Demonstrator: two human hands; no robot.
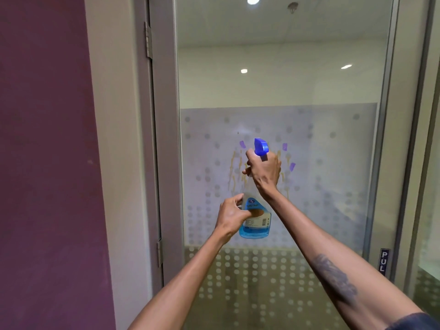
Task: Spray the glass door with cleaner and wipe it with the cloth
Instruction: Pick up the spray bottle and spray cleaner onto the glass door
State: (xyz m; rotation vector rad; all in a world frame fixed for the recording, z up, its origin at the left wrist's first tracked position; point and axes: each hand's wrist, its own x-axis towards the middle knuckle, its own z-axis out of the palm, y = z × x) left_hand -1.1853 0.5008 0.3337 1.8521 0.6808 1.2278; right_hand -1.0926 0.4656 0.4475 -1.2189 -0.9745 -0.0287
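A clear spray bottle (256, 225) with blue liquid and a blue trigger head is held upright in front of the glass door (281, 79). My right hand (264, 172) grips its neck at the trigger, with the nozzle towards the glass. My left hand (232, 216) holds the bottle's body from the left. Yellowish streaks (234, 170) and small purple marks (242, 144) sit on the frosted, dotted band of the glass just behind the bottle. A faint mist hangs above the nozzle. No cloth is in view.
The grey door frame (164, 139) with hinges (148, 40) stands at the left, beside a cream jamb and a purple wall (47, 163). A "PULL" sign (383, 260) is on the door's right edge. Another glass panel (428, 186) lies at the far right.
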